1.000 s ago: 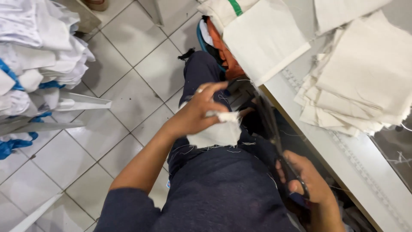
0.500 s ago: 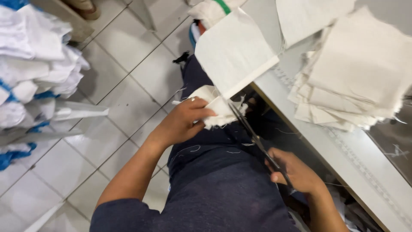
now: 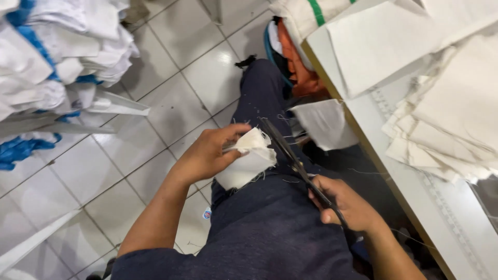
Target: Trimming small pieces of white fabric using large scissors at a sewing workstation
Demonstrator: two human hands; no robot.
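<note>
- The left hand [image 3: 207, 155] pinches a folded white cloth piece [image 3: 249, 161] between thumb and fingers; the cloth now sits lower over the lap than half a second ago.
- The scissors [image 3: 295, 166] lie just right of those fingers, blades nearly closed, their tip beside the cloth's top edge.
- The right hand [image 3: 345, 205] is curled shut through the scissor handles and has drawn closer to the cloth.

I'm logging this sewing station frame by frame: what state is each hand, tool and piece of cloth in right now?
Left hand: closed on the folded white cloth.
Folded white cloth: gripped over the lap, edges frayed.
Right hand: closed on the scissors' handles.
Scissors: blades nearly shut, tips beside the cloth.
Stack of cloth pieces: piled unevenly on the table.
Single white piece: hanging off the table edge.
</note>
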